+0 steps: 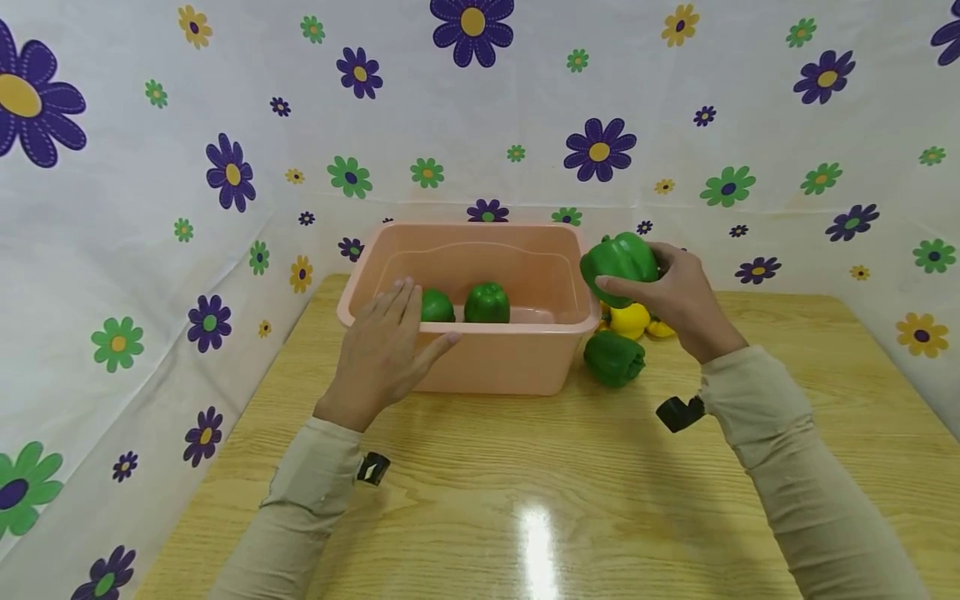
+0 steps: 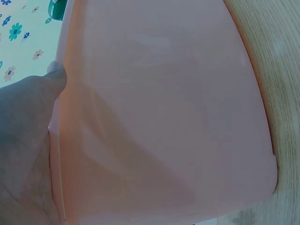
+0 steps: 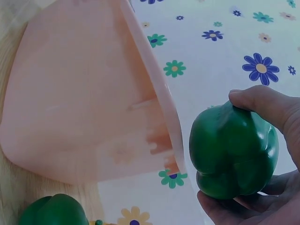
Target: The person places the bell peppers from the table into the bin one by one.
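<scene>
My right hand (image 1: 682, 292) grips a green bell pepper (image 1: 626, 260) just above the right end of a pink plastic bin (image 1: 495, 362). In the right wrist view, thumb and fingers span the held pepper (image 3: 229, 152) beside the bin's rim. My left hand (image 1: 378, 354) rests on the bin's front rim near its left corner, fingers straight and thumb stretched along the front side. Inside the bin sit two more green bell peppers, one (image 1: 487, 303) in the middle and one (image 1: 437, 307) partly hidden by the left hand and front wall.
Another green bell pepper (image 1: 615, 358) lies on the wooden table (image 1: 480, 475) against the bin's right side. Behind it are yellow peppers (image 1: 630, 320), partly covered by the right hand and its pepper. A white flowered cloth (image 1: 517, 100) hangs behind and to the sides.
</scene>
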Demonstrator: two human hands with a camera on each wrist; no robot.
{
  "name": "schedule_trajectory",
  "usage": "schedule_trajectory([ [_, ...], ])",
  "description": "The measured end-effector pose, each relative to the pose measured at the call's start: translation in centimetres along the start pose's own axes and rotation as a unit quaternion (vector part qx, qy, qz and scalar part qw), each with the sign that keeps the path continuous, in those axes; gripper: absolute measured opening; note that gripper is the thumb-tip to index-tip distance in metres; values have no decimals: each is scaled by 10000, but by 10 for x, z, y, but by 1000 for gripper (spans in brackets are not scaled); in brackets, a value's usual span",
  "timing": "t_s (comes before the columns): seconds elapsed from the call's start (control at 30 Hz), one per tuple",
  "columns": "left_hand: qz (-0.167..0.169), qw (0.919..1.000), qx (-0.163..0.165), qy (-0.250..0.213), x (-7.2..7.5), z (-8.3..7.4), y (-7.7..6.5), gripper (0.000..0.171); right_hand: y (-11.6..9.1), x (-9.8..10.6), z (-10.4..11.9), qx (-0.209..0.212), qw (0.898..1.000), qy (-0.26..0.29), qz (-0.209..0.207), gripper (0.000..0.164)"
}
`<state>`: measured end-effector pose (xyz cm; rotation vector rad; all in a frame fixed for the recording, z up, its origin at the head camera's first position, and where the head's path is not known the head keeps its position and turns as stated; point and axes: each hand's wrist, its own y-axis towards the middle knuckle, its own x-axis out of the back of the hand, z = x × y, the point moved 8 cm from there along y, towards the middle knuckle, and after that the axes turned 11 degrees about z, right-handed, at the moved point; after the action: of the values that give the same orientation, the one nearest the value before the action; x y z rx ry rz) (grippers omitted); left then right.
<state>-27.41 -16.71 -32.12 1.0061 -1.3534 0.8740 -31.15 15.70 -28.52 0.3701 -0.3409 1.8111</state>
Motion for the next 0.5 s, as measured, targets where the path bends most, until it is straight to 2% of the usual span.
schedule_trajectory([
  [0.5, -20, 10000, -2, -67, 0, 1, 0, 92, 5, -10, 15, 259, 9995, 171, -58, 90],
])
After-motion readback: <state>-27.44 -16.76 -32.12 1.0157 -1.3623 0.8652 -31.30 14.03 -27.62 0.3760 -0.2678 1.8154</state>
